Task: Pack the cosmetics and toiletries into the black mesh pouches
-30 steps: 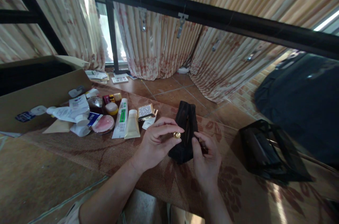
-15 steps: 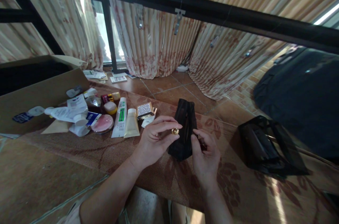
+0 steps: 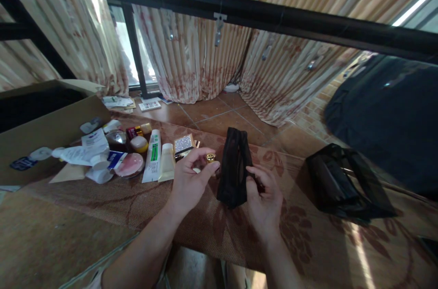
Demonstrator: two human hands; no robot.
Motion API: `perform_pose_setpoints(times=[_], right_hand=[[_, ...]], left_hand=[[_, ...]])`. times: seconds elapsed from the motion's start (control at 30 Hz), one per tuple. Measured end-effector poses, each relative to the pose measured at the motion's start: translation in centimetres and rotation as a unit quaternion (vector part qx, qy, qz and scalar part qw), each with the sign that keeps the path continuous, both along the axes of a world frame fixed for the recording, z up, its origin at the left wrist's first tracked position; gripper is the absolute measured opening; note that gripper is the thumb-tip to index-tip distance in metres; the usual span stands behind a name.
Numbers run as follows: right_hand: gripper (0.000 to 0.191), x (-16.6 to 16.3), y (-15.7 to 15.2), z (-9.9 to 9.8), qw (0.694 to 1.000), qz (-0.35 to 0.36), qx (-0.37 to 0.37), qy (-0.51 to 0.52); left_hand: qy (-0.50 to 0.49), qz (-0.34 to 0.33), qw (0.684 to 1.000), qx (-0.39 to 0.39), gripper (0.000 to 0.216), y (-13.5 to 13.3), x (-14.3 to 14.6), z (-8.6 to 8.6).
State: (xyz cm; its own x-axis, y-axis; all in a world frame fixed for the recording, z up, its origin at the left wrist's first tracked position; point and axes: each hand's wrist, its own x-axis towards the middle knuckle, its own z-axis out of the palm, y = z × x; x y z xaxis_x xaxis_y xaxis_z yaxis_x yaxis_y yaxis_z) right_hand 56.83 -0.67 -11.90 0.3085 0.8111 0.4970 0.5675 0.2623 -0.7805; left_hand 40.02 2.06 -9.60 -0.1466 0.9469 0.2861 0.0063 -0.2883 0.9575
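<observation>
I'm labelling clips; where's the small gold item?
In the head view, the small gold item is pinched in the left hand, just left of the black pouch.

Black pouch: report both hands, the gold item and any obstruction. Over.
Left hand pinching small gold item, left of black pouch. Right hand at black pouch's right edge, grip unclear. No loose object seen between them.

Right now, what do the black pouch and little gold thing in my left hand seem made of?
The black pouch: probably thin, dull fabric, perhaps mesh, given its soft, uneven edges. The gold thing: polished metal or metal-coated plastic, judging by its bright glints.
</observation>
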Motion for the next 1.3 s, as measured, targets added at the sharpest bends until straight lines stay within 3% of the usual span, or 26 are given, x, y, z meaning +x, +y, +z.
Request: perform_pose_setpoints(times=[0.1, 0.2, 0.37, 0.43, 0.53, 0.67, 0.93, 1.3], right_hand=[[0.02, 0.0, 0.0, 0.0, 1.0, 0.0, -0.002, -0.004], [0.02, 0.0, 0.0, 0.0, 1.0, -0.001, -0.01, -0.001], [0.019, -0.1, 0.0, 0.0, 1.0, -0.004, -0.006, 0.005], [0.019, 0.0, 0.0, -0.1, 1.0, 0.0, 0.003, -0.001], [0.019, 0.1, 0.0, -0.3, 1.0, 0.006, 0.015, -0.001], [0.019, 0.2, 0.1, -0.5, 1.0, 0.01, 0.013, 0.0], [0.02, 0.1, 0.1, -0.4, 1.0, 0.001, 0.011, -0.004], [0.023, 0.2, 0.1, -0.5, 1.0, -0.003, 0.021, -0.002]], left_hand=[[-0.071, -0.007, 0.996, -0.046, 0.017, 0.1, 0.0, 0.2], [-0.228, -0.041, 0.969, -0.091, 0.02, 0.2, -0.2, 0.5], [-0.493, -0.106, 0.84, -0.2, 0.014, 0.7, -1.0, 1.1], [-0.538, -0.093, 0.801, -0.247, 0.016, 0.9, -1.0, 1.1], [-0.544, -0.048, 0.769, -0.331, 0.021, 1.1, -0.7, 0.6], [-0.52, -0.012, 0.771, -0.367, 0.024, 0.9, -0.1, 0.4], [-0.512, -0.086, 0.796, -0.311, 0.024, 0.4, -0.6, 1.4], [-0.563, -0.095, 0.766, -0.297, 0.023, 0.6, 0.0, 1.7]])
